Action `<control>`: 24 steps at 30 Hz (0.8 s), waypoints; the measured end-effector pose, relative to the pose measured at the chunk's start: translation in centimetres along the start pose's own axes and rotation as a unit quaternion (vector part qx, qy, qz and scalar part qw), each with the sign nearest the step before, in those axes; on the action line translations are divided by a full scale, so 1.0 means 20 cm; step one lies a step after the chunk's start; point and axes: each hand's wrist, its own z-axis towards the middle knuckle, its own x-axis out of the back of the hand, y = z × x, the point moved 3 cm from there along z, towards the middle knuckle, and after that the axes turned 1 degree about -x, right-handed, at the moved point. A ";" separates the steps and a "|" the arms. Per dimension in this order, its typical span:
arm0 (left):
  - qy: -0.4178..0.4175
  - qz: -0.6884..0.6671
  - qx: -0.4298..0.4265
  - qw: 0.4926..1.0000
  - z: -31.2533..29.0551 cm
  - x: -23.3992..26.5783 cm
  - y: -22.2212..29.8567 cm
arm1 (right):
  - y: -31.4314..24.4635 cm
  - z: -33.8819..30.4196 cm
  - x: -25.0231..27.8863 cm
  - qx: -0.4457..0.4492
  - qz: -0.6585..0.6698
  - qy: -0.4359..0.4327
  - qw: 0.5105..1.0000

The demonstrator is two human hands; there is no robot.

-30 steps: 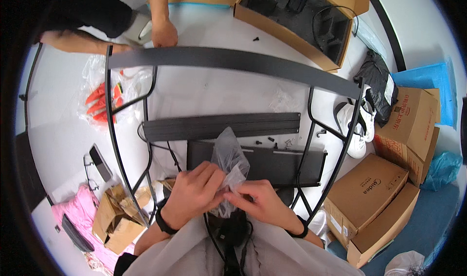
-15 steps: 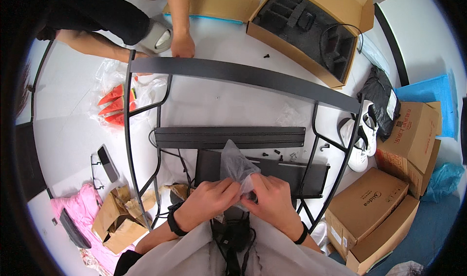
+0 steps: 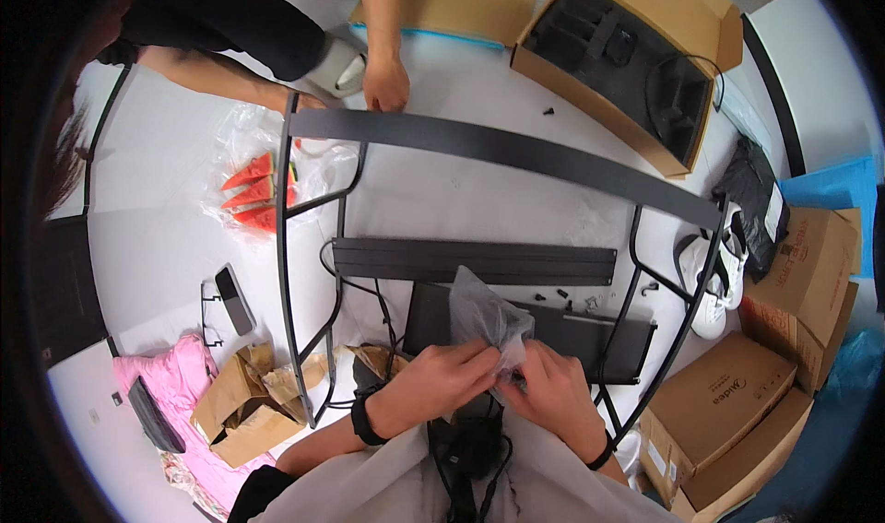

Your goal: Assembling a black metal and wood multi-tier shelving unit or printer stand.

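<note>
**A bare left hand [image 3: 441, 383] and right hand [image 3: 558, 392] clamped on a crumpled clear plastic bag [image 3: 484, 316]**

A glossy white floor [image 3: 175, 256] lies under everything. The largest thing on it is a black metal frame [image 3: 498, 147], with a broad, flat crossbar at the far side and slim tubular legs to the left and right. Beyond its far left corner is a co-worker in black trousers [image 3: 258, 30], one hand [image 3: 385, 85] near the crossbar and the other at the crossbar's left end.

At the far right stands an open brown cardboard box [image 3: 590, 105] with a dark foam insert. Nearer, on the right, sits a flat, closed brown cardboard box [image 3: 719, 394]; at the left edge is a heap of pink cloth [image 3: 180, 371].

Between the frame's legs lie a long dark ribbed panel [image 3: 475, 260] and, on the near side of it, a wider flat black panel [image 3: 581, 340]. A pair of white shoes [image 3: 708, 313] rests beside the right legs.

The bag is in front of the person's body, over the left part of the flat panel in this view. The left hand's grip has thumb and fingers pinched on its lower part; the right hand's grip is clamped on it just beside. What the bag contains, if anything, is hard to make out behind the fingers.

Red melon wedges [image 3: 253, 189] lie on thin clear plastic at the left. Smallest are the loose black screws [image 3: 562, 293] beside the panels.
</note>
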 end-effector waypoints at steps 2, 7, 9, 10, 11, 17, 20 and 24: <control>-0.025 -0.019 0.007 0.999 -0.01 -0.02 -0.01 | 0.04 -0.03 -0.03 0.001 0.000 -0.007 1.000; -0.028 -0.016 0.005 0.999 -0.03 -0.03 -0.01 | 0.01 -0.03 -0.03 -0.020 -0.010 0.008 1.000; -0.051 -0.027 0.006 0.998 -0.04 -0.04 0.01 | 0.00 0.00 0.01 -0.004 -0.016 0.030 0.999; -0.052 -0.030 0.006 0.998 -0.05 -0.06 0.02 | 0.00 -0.02 0.01 -0.006 -0.017 0.028 0.999; -0.052 -0.026 0.016 0.998 -0.06 -0.07 0.00 | 0.02 -0.02 0.01 -0.008 -0.041 0.037 0.998; 0.003 0.031 0.049 0.998 -0.04 -0.08 -0.03 | 0.06 -0.06 -0.01 -0.037 -0.026 0.114 0.992; 0.088 -0.062 0.195 0.975 -0.11 0.00 -0.12 | 0.15 -0.11 0.08 -0.147 0.062 0.202 0.966; 0.113 -0.219 0.266 0.932 -0.17 -0.01 -0.14 | 0.20 -0.16 0.03 -0.217 0.144 0.179 0.949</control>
